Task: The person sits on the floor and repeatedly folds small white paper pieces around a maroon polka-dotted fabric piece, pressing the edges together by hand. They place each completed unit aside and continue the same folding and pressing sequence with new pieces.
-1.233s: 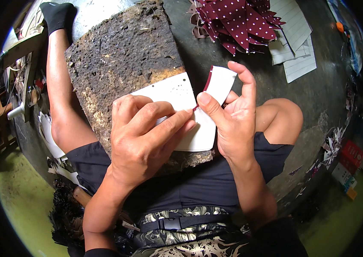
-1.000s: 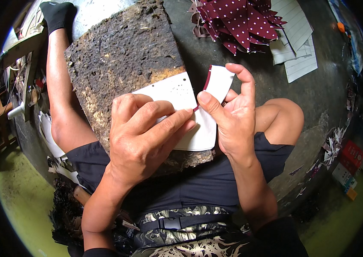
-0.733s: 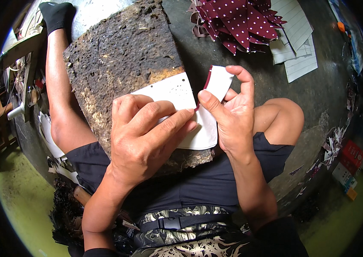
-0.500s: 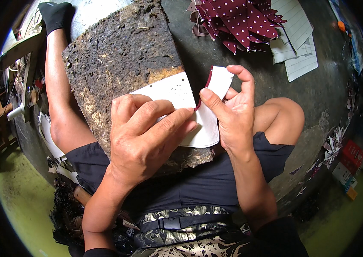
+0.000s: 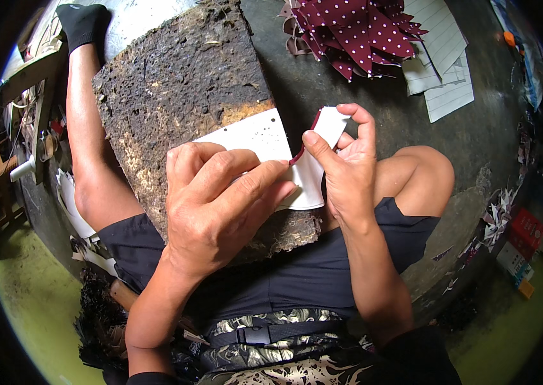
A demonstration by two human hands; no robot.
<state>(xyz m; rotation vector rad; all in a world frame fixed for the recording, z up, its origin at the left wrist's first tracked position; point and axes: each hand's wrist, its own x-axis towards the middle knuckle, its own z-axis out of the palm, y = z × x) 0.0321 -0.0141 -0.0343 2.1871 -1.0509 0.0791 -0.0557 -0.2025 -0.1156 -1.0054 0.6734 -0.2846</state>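
Observation:
A curved white piece of thin sheet material [image 5: 308, 186] with a narrow maroon edge is held between my hands above the lap-side end of a thick, rough slab [image 5: 181, 77]. My left hand [image 5: 217, 196] pinches its maroon edge with thumb and fingertips; the fingers hide part of it. With the thumb along that edge and the index finger curled over the top end, my right hand [image 5: 351, 163] grips the upper part. A flat white sheet [image 5: 255, 133] with small dark dots lies on the slab, partly behind my left hand.
A stack of maroon, white-dotted pieces [image 5: 361, 38] sits on the dark floor at the far right, with lined paper sheets [image 5: 449, 99] beside it. My bare legs flank the slab. Scraps [image 5: 492, 218] and a red box [image 5: 526, 232] are at the right; a wooden frame [image 5: 31, 77] stands left.
The white piece has tilted slightly, its upper end shifting down and its lower edge rising a little. My right hand has turned slightly with it; my left hand stays nearly still.

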